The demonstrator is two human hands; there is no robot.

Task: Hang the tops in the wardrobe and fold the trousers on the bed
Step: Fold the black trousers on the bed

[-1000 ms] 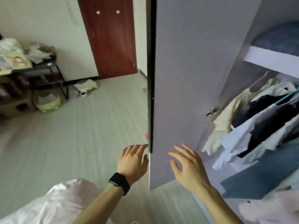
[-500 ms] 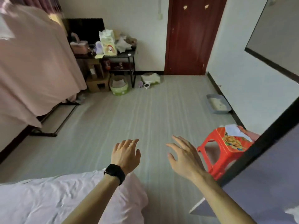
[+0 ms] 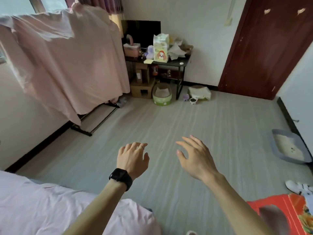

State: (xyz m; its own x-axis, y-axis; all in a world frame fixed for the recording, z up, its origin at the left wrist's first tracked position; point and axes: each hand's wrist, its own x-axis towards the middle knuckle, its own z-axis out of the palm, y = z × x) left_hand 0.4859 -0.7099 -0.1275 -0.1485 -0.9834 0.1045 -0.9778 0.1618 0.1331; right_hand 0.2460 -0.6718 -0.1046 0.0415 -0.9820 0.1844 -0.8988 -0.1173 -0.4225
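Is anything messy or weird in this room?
Yes. A white shoe lies loose on the floor beside the red stool, and crumpled papers are heaped untidily on the black table.

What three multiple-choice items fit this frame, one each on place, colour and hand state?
1. Where is the stool?
A. bottom right corner of the view
B. top left corner
C. centre of the view

2. What colour is the door?
A. white
B. dark red-brown
C. green

3. How are the left hand and right hand?
A. both open and empty
B. both clenched into fists
C. left open, right a fist

Key:
1 A: the red stool is cut off by the bottom right edge.
2 B: the door at top right is dark red-brown.
3 A: both hands hover over the floor with fingers loosely spread, holding nothing.
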